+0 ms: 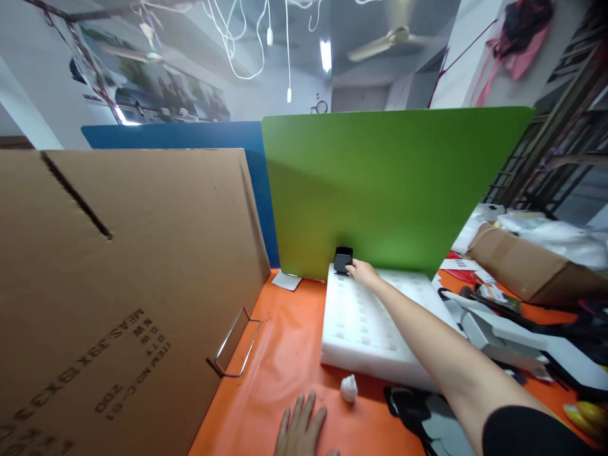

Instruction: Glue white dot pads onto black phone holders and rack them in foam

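Observation:
My right hand [363, 272] reaches far forward and grips a small black box-shaped object [342, 259] at the far left corner of a white foam tray [365, 329]. The tray has rows of square pockets and lies on the orange table surface [285, 373]. My left hand [301, 427] rests flat on the orange surface at the near edge, fingers stretched out and holding nothing. A small white crumpled piece [348, 387] lies just right of my left hand, in front of the tray.
A large brown cardboard box [118, 285] fills the left, with a wire clip [235, 345] at its side. Green [389, 183] and blue [190, 136] partition panels stand behind the tray. White parts, black pieces and another cardboard box [522, 266] crowd the right.

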`<state>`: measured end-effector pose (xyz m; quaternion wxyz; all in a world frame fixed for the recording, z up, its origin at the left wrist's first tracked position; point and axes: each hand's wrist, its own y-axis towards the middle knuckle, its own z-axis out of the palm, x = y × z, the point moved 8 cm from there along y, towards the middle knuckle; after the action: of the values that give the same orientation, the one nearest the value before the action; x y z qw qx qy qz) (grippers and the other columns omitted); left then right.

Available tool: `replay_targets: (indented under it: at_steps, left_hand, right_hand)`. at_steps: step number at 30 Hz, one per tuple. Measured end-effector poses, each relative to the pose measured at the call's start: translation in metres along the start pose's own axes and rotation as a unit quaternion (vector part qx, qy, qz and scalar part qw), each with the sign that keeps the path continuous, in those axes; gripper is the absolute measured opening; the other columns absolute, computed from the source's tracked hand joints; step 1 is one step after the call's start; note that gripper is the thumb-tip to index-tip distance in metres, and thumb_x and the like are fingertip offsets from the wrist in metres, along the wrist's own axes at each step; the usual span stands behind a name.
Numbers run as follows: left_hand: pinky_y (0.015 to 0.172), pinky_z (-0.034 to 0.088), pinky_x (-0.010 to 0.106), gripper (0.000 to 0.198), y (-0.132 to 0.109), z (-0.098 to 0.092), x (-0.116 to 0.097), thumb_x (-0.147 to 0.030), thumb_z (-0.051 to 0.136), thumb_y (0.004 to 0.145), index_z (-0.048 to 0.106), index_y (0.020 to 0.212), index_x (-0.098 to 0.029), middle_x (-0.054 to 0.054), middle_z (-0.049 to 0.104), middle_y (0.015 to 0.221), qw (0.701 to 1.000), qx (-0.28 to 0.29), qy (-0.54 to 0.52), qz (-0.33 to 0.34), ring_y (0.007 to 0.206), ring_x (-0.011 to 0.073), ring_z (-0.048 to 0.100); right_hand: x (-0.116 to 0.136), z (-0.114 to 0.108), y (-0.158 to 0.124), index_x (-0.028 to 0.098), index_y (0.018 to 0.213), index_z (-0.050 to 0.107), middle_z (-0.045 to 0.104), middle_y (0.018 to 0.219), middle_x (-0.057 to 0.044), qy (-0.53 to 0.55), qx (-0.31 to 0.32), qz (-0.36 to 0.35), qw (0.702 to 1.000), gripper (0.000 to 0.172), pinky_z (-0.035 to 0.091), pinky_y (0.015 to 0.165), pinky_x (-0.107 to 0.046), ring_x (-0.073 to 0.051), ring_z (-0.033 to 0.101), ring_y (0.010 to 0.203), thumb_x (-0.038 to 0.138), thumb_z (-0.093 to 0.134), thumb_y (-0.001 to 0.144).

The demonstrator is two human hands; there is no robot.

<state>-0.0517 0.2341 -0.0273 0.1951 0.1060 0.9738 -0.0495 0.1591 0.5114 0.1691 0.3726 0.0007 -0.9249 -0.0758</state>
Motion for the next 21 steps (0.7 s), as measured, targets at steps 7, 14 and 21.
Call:
replay_targets:
  at_steps: [7,14,21]
  left_hand:
    - [0.095,0.039,0.037,0.03,-0.045,-0.066,-0.029,-0.03,0.048,0.08,0.058,0.107,-0.023,0.006,0.055,0.117,0.984,-0.132,-0.112,0.05,0.108,0.02,0.05]
    - [0.09,0.042,0.034,0.029,-0.182,-0.158,0.02,-0.022,0.05,0.079,0.053,0.107,-0.022,0.007,0.056,0.108,0.935,-0.347,-0.067,-0.001,0.103,0.0193,0.051]
    - [0.095,0.035,0.039,0.043,-0.239,-0.268,0.191,-0.038,0.049,0.074,0.052,0.108,-0.01,0.012,0.056,0.111,0.839,-0.41,-0.157,-0.321,0.108,0.0261,0.048]
  right_hand:
    - [0.065,-0.001,-0.15,0.019,0.121,0.043,0.058,0.098,-0.007,0.04,-0.038,-0.137,0.989,0.043,0.04,0.076,-0.03,-0.018,0.054,0.082,0.037,0.042,0.082]
    - [0.065,0.125,-0.336,0.017,0.11,0.049,0.06,0.097,-0.008,0.243,0.249,-0.075,0.935,0.04,0.042,0.083,-0.034,-0.019,0.056,0.09,0.043,0.043,0.081]
    - [0.085,0.189,-0.421,0.013,0.107,0.053,0.059,0.106,-0.011,0.299,0.406,-0.021,0.864,0.041,0.04,0.085,-0.031,-0.02,0.054,0.098,0.041,0.046,0.079]
